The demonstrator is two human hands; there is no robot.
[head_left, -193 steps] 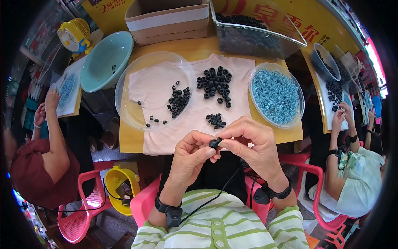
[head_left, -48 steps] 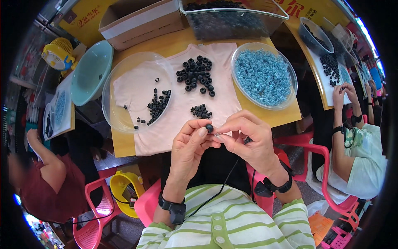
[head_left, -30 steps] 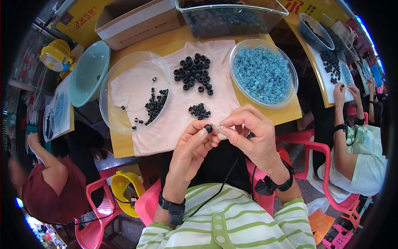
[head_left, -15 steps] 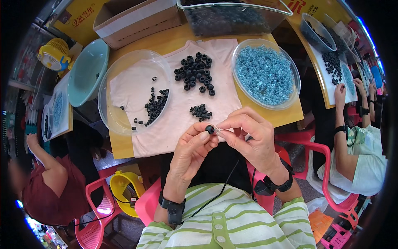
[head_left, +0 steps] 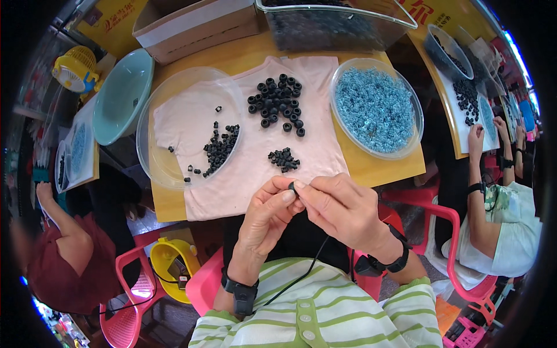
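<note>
Between the thumb and fingers of my left hand (head_left: pixel 264 217) is a round black cord-lock-like piece (head_left: pixel 292 186), mostly covered by fingertips. My right hand (head_left: pixel 342 206) is closed, its thumb and fingertips pressed against the same piece; anything else in that pinch is hidden. Just beyond my hands, a small heap of little black plugs (head_left: pixel 284 159) lies on a pale pink cloth (head_left: pixel 217 200). Farther out on the cloth is a pile of round black pieces (head_left: pixel 278 101) with holes. To the right stands a clear round tub (head_left: pixel 333 98) full of small, bluish, shiny springs (head_left: pixel 376 107).
A clear round tray (head_left: pixel 152 168) with black plugs sits at left, beside a pale green bowl (head_left: pixel 123 98). A cardboard box (head_left: pixel 197 32) and a clear bin (head_left: pixel 331 35) of black parts line the table's far side. People work at tables on both sides.
The spring that showed between my right fingertips and the round black piece is out of sight. My right fingers have closed in over the piece, and both hands sit slightly lower.
</note>
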